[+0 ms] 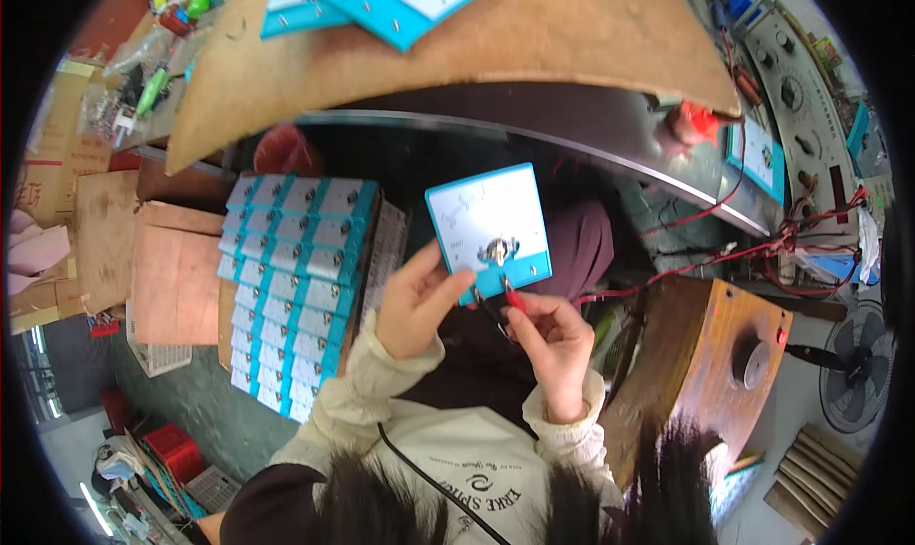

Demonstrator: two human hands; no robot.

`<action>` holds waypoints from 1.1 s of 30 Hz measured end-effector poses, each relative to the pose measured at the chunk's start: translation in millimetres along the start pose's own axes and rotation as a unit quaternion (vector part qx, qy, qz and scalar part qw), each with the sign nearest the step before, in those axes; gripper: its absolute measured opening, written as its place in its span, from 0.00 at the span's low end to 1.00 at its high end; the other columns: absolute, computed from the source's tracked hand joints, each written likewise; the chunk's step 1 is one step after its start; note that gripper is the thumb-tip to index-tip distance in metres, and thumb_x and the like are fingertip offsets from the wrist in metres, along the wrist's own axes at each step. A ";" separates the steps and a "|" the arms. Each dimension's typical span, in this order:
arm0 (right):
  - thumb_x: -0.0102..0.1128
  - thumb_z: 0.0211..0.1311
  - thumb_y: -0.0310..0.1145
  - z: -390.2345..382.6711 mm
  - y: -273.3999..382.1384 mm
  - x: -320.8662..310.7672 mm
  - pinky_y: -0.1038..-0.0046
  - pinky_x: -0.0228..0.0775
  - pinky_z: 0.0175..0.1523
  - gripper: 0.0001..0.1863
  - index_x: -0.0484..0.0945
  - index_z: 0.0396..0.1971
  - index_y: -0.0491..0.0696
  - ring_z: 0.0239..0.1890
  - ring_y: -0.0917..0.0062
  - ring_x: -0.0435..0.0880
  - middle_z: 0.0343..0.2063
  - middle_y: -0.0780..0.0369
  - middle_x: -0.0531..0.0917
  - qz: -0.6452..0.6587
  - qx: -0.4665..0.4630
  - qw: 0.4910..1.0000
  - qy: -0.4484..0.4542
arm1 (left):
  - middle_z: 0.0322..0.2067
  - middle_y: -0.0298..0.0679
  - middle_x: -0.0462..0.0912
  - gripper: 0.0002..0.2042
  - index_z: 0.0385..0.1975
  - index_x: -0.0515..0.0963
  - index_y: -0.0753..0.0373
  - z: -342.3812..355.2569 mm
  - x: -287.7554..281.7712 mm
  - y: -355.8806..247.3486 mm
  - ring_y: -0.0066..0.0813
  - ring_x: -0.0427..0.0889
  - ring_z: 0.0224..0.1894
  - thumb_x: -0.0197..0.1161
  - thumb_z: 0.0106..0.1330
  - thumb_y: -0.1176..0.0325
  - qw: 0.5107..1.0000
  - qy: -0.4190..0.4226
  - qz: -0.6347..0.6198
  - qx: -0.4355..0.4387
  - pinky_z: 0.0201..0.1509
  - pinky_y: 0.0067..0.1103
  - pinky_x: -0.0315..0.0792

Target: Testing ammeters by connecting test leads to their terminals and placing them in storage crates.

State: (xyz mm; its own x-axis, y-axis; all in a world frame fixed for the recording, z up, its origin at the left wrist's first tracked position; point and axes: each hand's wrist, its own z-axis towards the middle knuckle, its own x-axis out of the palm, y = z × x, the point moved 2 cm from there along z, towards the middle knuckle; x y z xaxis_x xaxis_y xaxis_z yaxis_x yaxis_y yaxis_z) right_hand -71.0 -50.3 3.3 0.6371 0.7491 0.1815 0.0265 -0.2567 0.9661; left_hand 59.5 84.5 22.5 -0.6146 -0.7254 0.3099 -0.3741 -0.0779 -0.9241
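Two bare hands meet above the person's lap, seen from the head camera. The left hand (415, 302) closes its grip on the lower left edge of a square panel meter (489, 229) with a white face and blue rim, holding it tilted, face up. The right hand (553, 340) pinches a red clip lead (515, 300) at the meter's lower edge, touching it. To the left, a stack of matching blue meters (295, 278) sits in rows. Red wires (705, 259) run right toward a wooden box (705, 354). The wooden table (496, 59) lies beyond.
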 end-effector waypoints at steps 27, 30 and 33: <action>0.73 0.56 0.18 -26.6 10.4 -49.2 0.84 0.72 0.35 0.12 0.81 0.39 0.39 0.30 0.88 0.80 0.32 0.64 0.86 -0.216 -0.099 0.969 -0.063 | 0.59 0.44 0.77 0.25 0.68 0.64 0.74 22.3 35.2 19.1 0.26 0.78 0.59 0.60 0.72 0.76 0.992 0.112 -0.013 -0.053 0.64 0.25 0.72; 0.74 0.55 0.19 -24.6 6.3 -49.9 0.84 0.72 0.32 0.11 0.81 0.36 0.40 0.28 0.88 0.79 0.30 0.63 0.85 -0.229 -0.123 0.962 -0.083 | 0.59 0.43 0.77 0.26 0.68 0.63 0.74 23.0 40.0 19.6 0.27 0.78 0.59 0.60 0.72 0.77 0.992 0.116 -0.018 -0.050 0.65 0.25 0.71; 0.75 0.53 0.20 -22.1 8.9 -52.8 0.82 0.71 0.28 0.10 0.81 0.31 0.42 0.24 0.85 0.79 0.28 0.61 0.85 -0.301 -0.197 0.928 -0.092 | 0.58 0.43 0.78 0.24 0.67 0.65 0.73 22.3 40.5 22.7 0.25 0.78 0.58 0.60 0.73 0.76 0.994 0.109 -0.015 -0.014 0.62 0.24 0.72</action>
State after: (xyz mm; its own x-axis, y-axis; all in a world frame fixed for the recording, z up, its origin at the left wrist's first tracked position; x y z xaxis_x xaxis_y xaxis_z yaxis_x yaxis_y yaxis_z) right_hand -121.4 -78.5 6.4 0.7196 0.5580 -0.4133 0.1595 0.4464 0.8805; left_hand 41.6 38.1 9.1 -0.7372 -0.5580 0.3811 -0.4116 -0.0765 -0.9082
